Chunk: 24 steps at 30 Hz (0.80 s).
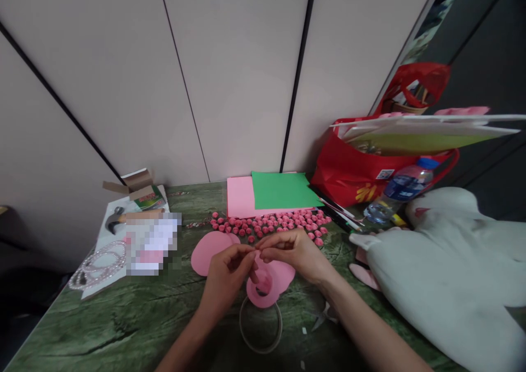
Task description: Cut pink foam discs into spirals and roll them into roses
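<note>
My left hand (233,270) and my right hand (293,251) meet over the table, fingertips pinched together on a curled pink paper piece (263,295). The piece hangs below the fingers and shows a spiral or ring shape. Flat pink paper rounds (207,254) lie left of my left hand, and another pink paper (285,275) is under my right hand. Just below is a roll of tape (260,350), lying flat. Many small pink rolled paper balls (279,221) are spread behind my hands. Scissors (326,314) are partly hidden by my right forearm.
Green and pink sheets (283,191) lie at the back. On the right are pens (341,213), a red bag (349,169), a bottle (400,191) and a grey-white plush toy (447,268). Bead strings (101,265), a hammer (116,218) and an opened box (143,191) are left.
</note>
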Motion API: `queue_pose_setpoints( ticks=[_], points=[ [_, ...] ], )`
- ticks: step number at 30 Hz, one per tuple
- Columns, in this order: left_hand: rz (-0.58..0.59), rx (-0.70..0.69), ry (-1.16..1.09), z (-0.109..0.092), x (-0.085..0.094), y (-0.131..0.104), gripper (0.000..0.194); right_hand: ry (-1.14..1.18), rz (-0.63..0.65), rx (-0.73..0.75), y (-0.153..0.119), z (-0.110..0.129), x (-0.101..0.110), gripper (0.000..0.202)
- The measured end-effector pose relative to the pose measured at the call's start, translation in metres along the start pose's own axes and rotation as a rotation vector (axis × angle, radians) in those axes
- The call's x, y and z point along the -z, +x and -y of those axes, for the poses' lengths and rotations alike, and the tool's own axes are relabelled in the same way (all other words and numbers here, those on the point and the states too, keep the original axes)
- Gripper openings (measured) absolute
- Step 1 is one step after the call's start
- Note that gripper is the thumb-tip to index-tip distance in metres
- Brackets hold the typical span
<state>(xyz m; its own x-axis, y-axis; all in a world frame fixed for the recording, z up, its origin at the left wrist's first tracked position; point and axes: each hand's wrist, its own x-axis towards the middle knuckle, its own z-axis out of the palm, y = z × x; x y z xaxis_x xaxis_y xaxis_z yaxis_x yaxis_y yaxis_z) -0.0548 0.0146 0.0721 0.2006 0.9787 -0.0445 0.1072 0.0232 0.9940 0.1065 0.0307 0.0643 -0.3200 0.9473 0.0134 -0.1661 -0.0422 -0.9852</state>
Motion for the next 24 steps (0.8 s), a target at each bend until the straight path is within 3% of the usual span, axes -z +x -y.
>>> queue_pose_setpoints(
  ticks=[9, 16, 24],
  points=[
    [-0.02, 0.026, 0.031, 0.0038, 0.0023, 0.0001, 0.016, -0.026, -0.014, -0.025, -0.0018, 0.0005, -0.0008, 0.013],
    [-0.025, 0.016, 0.044, 0.004, 0.0015, 0.0, 0.018, 0.053, -0.069, -0.047, -0.0015, 0.0015, -0.0007, 0.025],
    [0.006, -0.015, 0.055, 0.001, 0.0016, -0.0028, 0.016, -0.049, -0.084, 0.017, -0.0027, 0.0034, -0.0001, 0.014]
  ],
)
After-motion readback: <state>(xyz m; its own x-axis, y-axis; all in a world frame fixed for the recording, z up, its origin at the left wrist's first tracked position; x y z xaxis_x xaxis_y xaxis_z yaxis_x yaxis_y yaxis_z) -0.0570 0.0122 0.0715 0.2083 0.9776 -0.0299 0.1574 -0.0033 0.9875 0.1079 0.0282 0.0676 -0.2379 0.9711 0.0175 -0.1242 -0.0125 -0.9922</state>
